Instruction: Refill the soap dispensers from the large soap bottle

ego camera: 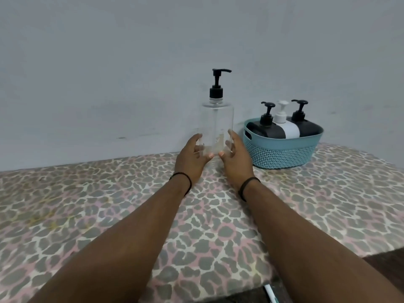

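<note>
A tall clear bottle (216, 121) with a black pump stands upright at the back of the table, against the wall. It looks almost empty of liquid. My left hand (190, 159) and my right hand (235, 157) cup its lower part from either side, thumbs in front and fingers curled round the sides. Some fingers show through the clear plastic. To the right, a teal basket (282, 153) holds three soap dispensers: a black one (265, 127), a white one (288, 129) and another black one (307, 126).
The table wears a leopard-print cloth (109, 204) in pink and grey. A plain grey wall (131, 73) rises right behind the bottle and basket. The table's front right edge drops to a dark floor (382, 259).
</note>
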